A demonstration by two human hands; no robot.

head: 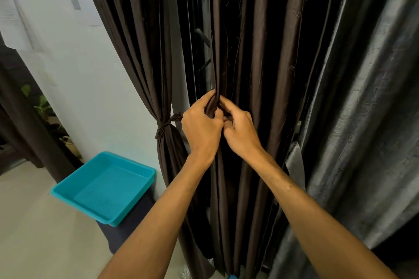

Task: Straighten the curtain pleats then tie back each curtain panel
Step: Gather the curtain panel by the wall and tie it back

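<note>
Both hands pinch one fold of the brown curtain: left hand and right hand touching, fingertips buried in cloth. Left of the curtain, a blue tray.

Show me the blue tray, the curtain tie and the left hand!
blue tray [108,186]: head view, on its bare bottom.
curtain tie [164,125]: head view, on the knot.
left hand [200,130]: head view, its back, gripping the curtain pleat [215,63].

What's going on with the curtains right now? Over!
Left hand and right hand both pinching one pleat of the middle brown panel. Left panel already tied back. Teal tray off left, apart from the hands.
</note>
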